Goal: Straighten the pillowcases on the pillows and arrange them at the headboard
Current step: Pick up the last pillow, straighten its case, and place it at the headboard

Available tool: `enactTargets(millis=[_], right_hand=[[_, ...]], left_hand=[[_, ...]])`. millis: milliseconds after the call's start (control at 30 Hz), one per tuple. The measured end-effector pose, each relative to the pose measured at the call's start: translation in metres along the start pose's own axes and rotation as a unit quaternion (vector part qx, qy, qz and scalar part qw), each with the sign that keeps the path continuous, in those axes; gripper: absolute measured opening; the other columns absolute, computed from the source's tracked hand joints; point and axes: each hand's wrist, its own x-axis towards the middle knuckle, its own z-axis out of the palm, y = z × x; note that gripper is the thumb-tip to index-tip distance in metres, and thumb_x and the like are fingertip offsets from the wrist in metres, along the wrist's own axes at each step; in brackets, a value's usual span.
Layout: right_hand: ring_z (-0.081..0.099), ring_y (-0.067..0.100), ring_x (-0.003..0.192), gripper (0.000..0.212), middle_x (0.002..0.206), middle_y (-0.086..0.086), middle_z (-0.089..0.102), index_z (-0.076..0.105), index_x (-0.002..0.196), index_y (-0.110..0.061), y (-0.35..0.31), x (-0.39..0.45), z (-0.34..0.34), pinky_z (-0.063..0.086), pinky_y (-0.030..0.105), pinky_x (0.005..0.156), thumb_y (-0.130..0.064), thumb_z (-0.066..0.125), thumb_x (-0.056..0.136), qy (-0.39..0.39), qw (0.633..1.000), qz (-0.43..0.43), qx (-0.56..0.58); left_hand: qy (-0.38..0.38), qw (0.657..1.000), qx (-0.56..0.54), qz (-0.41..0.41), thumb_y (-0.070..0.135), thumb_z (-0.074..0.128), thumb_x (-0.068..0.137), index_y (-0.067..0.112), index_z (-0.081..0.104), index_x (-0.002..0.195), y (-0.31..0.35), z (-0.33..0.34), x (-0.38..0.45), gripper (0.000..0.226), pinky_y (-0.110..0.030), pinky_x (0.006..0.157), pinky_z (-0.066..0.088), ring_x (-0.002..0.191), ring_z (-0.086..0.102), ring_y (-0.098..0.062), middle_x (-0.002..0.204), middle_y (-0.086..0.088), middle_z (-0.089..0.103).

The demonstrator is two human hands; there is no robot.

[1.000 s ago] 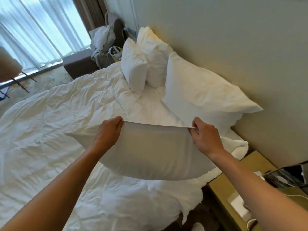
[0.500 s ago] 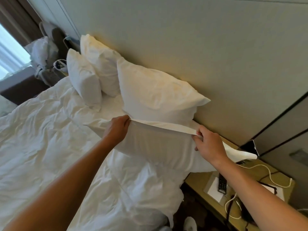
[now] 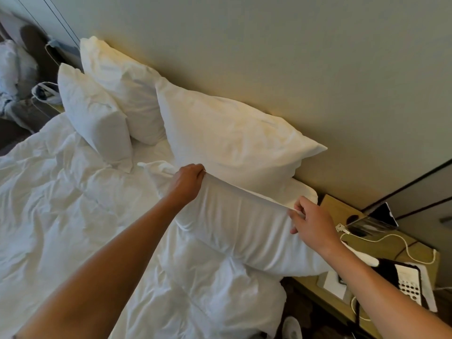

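Observation:
I hold a white pillow (image 3: pixel 247 231) by its top edge, set against the front of a large white pillow (image 3: pixel 227 140) that leans on the headboard (image 3: pixel 269 57). My left hand (image 3: pixel 187 181) grips the left part of that top edge. My right hand (image 3: pixel 311 222) pinches the right part of the edge between thumb and fingers. Two more white pillows stand further left: one (image 3: pixel 122 86) against the headboard and a smaller one (image 3: pixel 95 116) in front of it.
A rumpled white duvet (image 3: pixel 73 204) covers the bed. To the right stands a bedside table (image 3: pixel 381 260) with a phone (image 3: pixel 408 282), a white cable (image 3: pixel 401 241) and a dark stand (image 3: pixel 381 216). A chair with clothes and bags (image 3: pixel 22 77) is at far left.
The held pillow has moved forward from above the duvet and down against the front of the large pillow. The view has swung right, toward the headboard and bedside table.

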Motion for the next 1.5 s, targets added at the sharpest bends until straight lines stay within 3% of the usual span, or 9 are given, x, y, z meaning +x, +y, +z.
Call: enactTargets(millis=[533,700,800,933,1000,1100,1267,1367,1500], right_hand=[[0.074,0.004,0.057,0.035,0.064,0.0,0.063,0.043,0.076,-0.024,-0.088,0.06,0.078,0.045,0.032,0.054,-0.037,0.06,0.104,-0.058,0.998,0.008,0.036],[0.076,0.009,0.059,0.034,0.063,0.006,0.058,0.041,0.076,-0.024,-0.126,0.096,0.108,0.052,0.044,0.063,-0.031,0.059,0.104,-0.079,0.994,-0.014,0.07],[0.075,0.009,0.059,0.031,0.063,0.008,0.065,0.043,0.079,-0.016,-0.136,0.115,0.129,0.059,0.048,0.07,-0.026,0.058,0.104,-0.055,0.996,-0.011,0.074],[0.066,0.02,0.059,0.03,0.064,0.004,0.059,0.04,0.08,-0.02,-0.136,0.126,0.151,0.053,0.044,0.057,-0.026,0.056,0.105,-0.013,0.998,-0.024,-0.06],[0.053,0.019,0.055,0.029,0.064,-0.003,0.053,0.039,0.081,-0.022,-0.136,0.122,0.161,0.038,0.037,0.053,-0.027,0.058,0.103,0.024,0.983,-0.066,-0.172],[0.059,0.023,0.075,0.016,0.086,-0.004,0.06,0.05,0.096,-0.022,-0.142,0.114,0.176,0.045,0.039,0.071,-0.031,0.063,0.096,0.014,0.956,-0.132,-0.261],[0.047,0.031,0.134,0.075,0.15,0.008,0.047,0.041,0.152,-0.016,-0.146,0.117,0.209,0.042,0.043,0.11,-0.053,0.063,0.092,-0.061,0.933,-0.18,-0.306],[0.048,0.03,0.136,0.089,0.156,0.008,0.042,0.023,0.162,-0.017,-0.15,0.124,0.24,0.043,0.043,0.11,-0.066,0.053,0.094,-0.108,0.927,-0.199,-0.298],[0.061,0.033,0.111,0.086,0.131,0.013,0.06,0.036,0.157,-0.008,-0.154,0.139,0.277,0.051,0.045,0.091,-0.064,0.055,0.095,-0.052,0.918,-0.211,-0.333]], left_hand=[[-0.008,0.999,-0.013,-0.037,0.024,0.044,0.106,0.016,0.067,0.087,-0.112,-0.039,0.045,0.03,-0.033,0.064,0.047,0.068,0.06,-0.019,0.074,0.003,0.063],[0.042,0.996,0.053,-0.054,0.026,0.044,0.106,0.015,0.073,0.096,-0.149,-0.065,0.076,0.032,-0.034,0.065,0.047,0.081,0.062,-0.023,0.088,-0.004,0.071],[0.041,0.993,0.036,-0.101,0.021,0.044,0.105,0.012,0.073,0.113,-0.161,-0.053,0.082,0.031,-0.044,0.084,0.054,0.122,0.057,-0.034,0.12,-0.014,0.067],[-0.026,0.975,-0.049,-0.215,0.035,0.056,0.102,0.024,0.025,0.161,-0.163,-0.002,0.048,0.067,-0.055,0.117,0.034,0.156,0.014,-0.038,0.17,-0.015,0.011],[-0.039,0.959,-0.105,-0.261,0.041,0.059,0.098,0.027,0.006,0.164,-0.16,0.025,0.022,0.085,-0.055,0.117,0.035,0.155,0.018,-0.04,0.17,-0.017,0.006],[-0.077,0.926,-0.182,-0.323,0.049,0.062,0.094,0.026,-0.004,0.164,-0.156,0.06,-0.01,0.098,-0.051,0.116,0.037,0.151,0.03,-0.039,0.17,-0.018,0.005],[-0.083,0.91,-0.251,-0.319,0.042,0.066,0.094,0.031,0.004,0.164,-0.15,0.087,-0.034,0.094,-0.043,0.118,0.035,0.153,0.029,-0.029,0.173,-0.008,-0.002],[-0.072,0.91,-0.286,-0.291,0.029,0.065,0.097,0.036,0.02,0.162,-0.158,0.084,-0.039,0.079,-0.039,0.119,0.035,0.154,0.028,-0.023,0.173,-0.004,0.005],[-0.051,0.887,-0.357,-0.288,0.013,0.057,0.101,0.047,0.026,0.158,-0.169,0.078,-0.047,0.074,-0.036,0.119,0.036,0.154,0.028,-0.024,0.171,0.0,0.017]])
